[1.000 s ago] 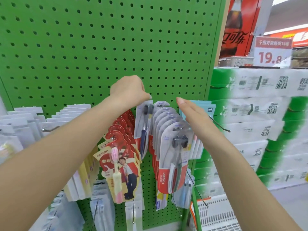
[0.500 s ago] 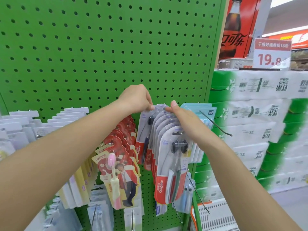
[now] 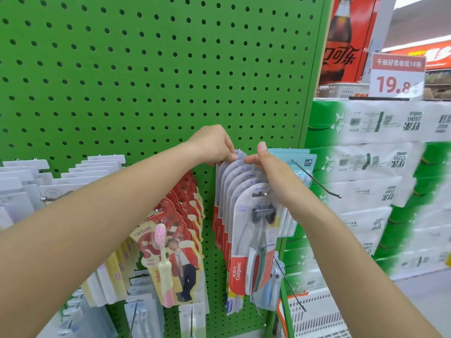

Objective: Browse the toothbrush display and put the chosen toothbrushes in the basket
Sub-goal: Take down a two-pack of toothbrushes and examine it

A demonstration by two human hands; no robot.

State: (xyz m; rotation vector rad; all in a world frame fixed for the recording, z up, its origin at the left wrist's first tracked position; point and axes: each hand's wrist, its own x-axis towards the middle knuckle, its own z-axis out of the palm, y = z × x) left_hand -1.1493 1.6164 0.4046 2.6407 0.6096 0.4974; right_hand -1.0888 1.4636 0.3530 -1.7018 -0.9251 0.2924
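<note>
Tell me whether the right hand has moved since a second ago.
Yes: the right hand moved left onto the hanging Colgate toothbrush packs, away from the bare wire hook.

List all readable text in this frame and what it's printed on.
"Colgate": front toothbrush pack on the middle hook.
"canban": red children's toothbrush card, and again on the card behind it.
"19.8": white price sign; the red line of Chinese above it is too blurred to quote.
White Chinese brand script: red cola poster.
Toilet paper packs: print upside down, too blurred.
Other packs: too small.
</note>
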